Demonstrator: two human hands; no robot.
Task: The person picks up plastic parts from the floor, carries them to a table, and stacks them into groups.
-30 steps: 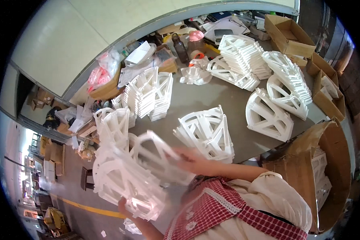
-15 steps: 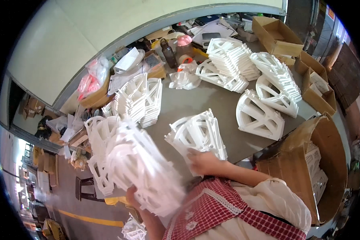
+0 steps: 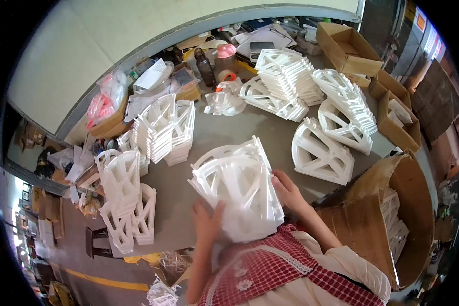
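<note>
A stack of white quarter-round plastic frames [image 3: 239,178] stands on the grey table in front of me, tilted a little, its lower part smeared by motion. My left hand [image 3: 208,220] is at its lower left side, thumb and fingers apart, slightly blurred. Against the stack's right edge rests my right hand [image 3: 289,193], its fingers stretched along the side and not closed round it. Whether the left fingertips touch the stack I cannot tell. Left of my hands stands another stack of the same frames [image 3: 120,183], with open-slotted pieces leaning at its foot.
More frame stacks stand at the back left [image 3: 158,127] and back right [image 3: 288,76]. One frame pile [image 3: 321,150] lies to my right. A large cardboard box [image 3: 362,224] holding white parts is beside the table. Bottles [image 3: 204,66], bags and smaller boxes crowd the far edge.
The blurred bundle of frames in my left hand has moved right onto the stack before me. My left hand has loosened from it; my right hand has shifted to the stack's right side.
</note>
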